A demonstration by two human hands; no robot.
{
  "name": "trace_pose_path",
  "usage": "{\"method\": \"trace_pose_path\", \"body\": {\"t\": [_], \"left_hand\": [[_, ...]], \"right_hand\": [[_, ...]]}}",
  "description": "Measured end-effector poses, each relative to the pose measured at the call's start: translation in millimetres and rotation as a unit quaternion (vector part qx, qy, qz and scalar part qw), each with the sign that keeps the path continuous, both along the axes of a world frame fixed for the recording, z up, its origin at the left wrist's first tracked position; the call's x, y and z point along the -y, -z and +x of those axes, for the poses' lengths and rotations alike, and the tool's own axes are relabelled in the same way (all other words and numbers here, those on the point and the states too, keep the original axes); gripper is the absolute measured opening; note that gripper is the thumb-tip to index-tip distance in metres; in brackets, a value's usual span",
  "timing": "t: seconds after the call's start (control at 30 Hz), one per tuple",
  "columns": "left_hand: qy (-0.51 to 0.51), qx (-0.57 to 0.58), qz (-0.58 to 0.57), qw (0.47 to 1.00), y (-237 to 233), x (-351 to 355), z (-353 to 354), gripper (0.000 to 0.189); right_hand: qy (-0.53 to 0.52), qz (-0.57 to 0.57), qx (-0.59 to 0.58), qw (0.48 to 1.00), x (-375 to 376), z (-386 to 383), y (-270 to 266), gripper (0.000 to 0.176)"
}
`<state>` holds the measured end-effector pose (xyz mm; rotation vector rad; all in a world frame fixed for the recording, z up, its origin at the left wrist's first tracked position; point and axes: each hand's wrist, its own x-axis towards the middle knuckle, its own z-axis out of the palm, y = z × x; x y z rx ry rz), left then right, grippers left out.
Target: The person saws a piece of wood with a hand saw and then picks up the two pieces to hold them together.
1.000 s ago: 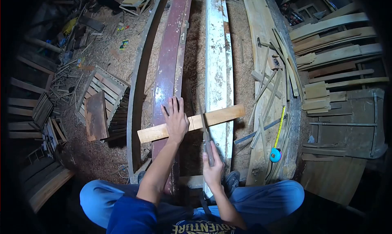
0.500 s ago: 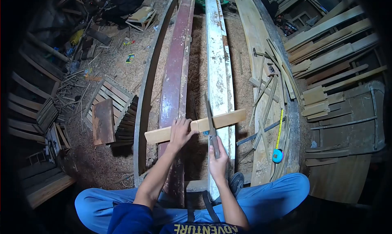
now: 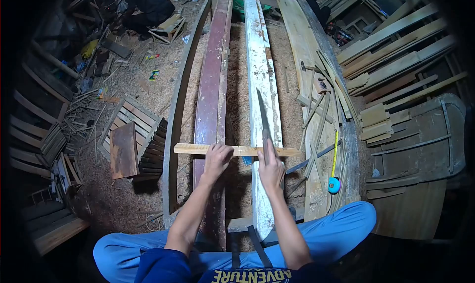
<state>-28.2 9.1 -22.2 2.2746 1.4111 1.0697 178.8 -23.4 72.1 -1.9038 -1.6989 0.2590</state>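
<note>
A narrow pale wooden board [image 3: 193,149] lies crosswise over a dark red beam [image 3: 210,85] and a chipped white beam [image 3: 262,75]. My left hand [image 3: 216,160] is closed on the board near its middle, above the red beam. Closed around the lower end of a long tapered file-like metal tool [image 3: 263,115] is my right hand [image 3: 271,167], beside the board over the white beam. The tool's tip points away from me, and its handle is hidden in my grip. A thin dark line crosses the board between my hands.
A blue tape measure [image 3: 334,185], its yellow tape drawn out, lies among wood strips on a wide plank [image 3: 297,31] to the right. A hammer [image 3: 310,66] rests farther up. Slatted wood [image 3: 129,115] stands left. A person in dark clothing [image 3: 148,8] is at upper left.
The board has rolled from showing its broad face to showing a narrower one, and lies more level. My right hand has moved up and slightly right, the tool with it.
</note>
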Motion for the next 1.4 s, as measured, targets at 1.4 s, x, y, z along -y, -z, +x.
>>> {"method": "trace_pose_path", "body": {"t": [1.4], "left_hand": [[0.025,-0.261,0.175,0.949,-229,-9,-70,0.027]], "right_hand": [[-0.3,0.212,0.244,0.898,-25,61,-132,0.027]]}}
